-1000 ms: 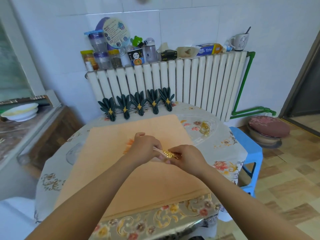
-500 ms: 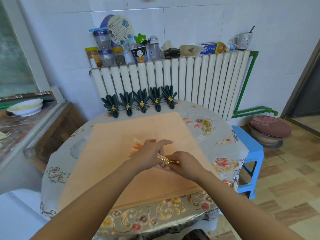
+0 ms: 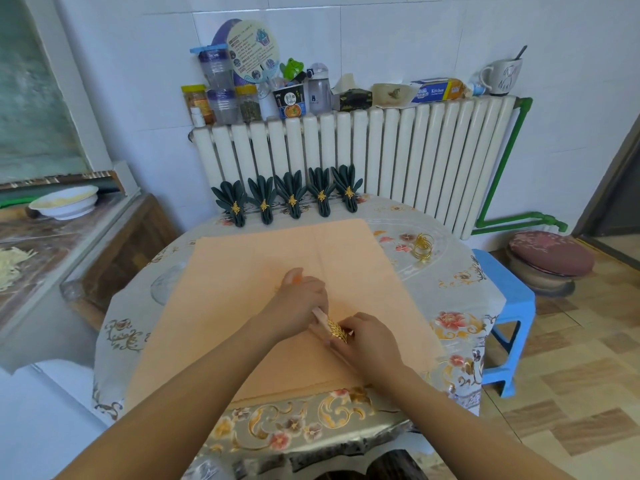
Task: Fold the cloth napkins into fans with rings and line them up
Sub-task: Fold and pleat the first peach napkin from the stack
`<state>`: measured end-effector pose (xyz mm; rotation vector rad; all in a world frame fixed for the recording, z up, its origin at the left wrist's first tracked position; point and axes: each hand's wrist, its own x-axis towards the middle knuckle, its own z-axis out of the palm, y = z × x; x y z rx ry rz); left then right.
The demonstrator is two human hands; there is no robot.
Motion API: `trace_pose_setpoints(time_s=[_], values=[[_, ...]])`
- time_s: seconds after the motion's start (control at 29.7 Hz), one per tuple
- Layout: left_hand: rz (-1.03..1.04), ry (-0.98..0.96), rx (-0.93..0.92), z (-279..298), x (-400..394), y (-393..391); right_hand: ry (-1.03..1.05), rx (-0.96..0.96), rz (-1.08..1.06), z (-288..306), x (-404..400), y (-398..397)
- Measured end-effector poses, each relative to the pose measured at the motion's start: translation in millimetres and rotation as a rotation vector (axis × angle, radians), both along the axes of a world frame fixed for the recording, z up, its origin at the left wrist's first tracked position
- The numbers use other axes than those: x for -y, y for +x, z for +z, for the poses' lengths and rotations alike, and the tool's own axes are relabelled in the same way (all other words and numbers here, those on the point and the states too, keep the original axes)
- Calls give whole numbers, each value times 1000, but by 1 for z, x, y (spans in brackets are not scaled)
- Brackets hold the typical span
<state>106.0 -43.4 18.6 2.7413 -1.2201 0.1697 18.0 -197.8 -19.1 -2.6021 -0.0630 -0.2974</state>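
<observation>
Left hand (image 3: 300,299) lay curled over the pleated peach napkin (image 3: 320,315), fingers bent round the bundle and pinning it to the peach cloth (image 3: 242,306); right hand (image 3: 372,341) pinched the gold ring (image 3: 337,332) where it sat on the bundle, thumb and fingertips closed on it; both hands gripped, neither was open; exact finger placement under my left palm could not be told.

Step, as I judged it: threading the ring along the folded napkin toward its middle; napkin sat at the centre of the cloth, slanted, one end hidden under my left hand, the other running down past my right hand; a bit of orange fan tip seemed to show just beyond my left knuckles, but too small to be sure.

Five dark green fans (image 3: 292,199) already stood ringed in a row at the far table (image 3: 450,299) edge, against the radiator (image 3: 381,150); spare rings (image 3: 423,247) lay on the table to the right, well apart from my hands.

Next move, my guess: hold the pleats tight with the left hand so they did not spring, slide the ring further on with the right, then spread the ends and set this fan beside the green ones.
</observation>
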Motion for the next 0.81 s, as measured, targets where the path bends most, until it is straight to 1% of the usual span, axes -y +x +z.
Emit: trace_pose_setpoints(time_s=[0.1,0.2,0.24,0.27,0.3,0.44,0.47,0.54,0.57,0.64,0.71,0.81], values=[[59,-41,92,-5,-5,-4,4,-13,-44,0,-6,-3],[289,-123,78,-4,-6,-14,72,-64,-61,4,-8,-1],[376,-197,56,-4,-7,-19,95,-78,-64,6,-8,1],[461,-293,-4,-6,-8,-22,118,-91,-66,7,-7,3],[542,-405,-114,-6,-9,-26,142,-106,-65,8,-7,4],[828,-904,-761,-9,-4,-36,207,-149,-81,9,-12,11],[867,-994,-868,-9,0,-37,239,-153,-106,9,-11,13],[911,-1140,-980,-11,3,-34,338,-171,-157,10,-12,22],[912,-1181,-1001,-13,5,-33,381,-176,-170,11,-12,27],[899,-1179,-1003,-17,8,-30,439,-191,-172,14,-14,36],[907,-1164,-983,-19,11,-28,469,-207,-180,15,-17,42],[923,-1196,-920,-23,14,-27,504,-208,-252,12,-20,47]])
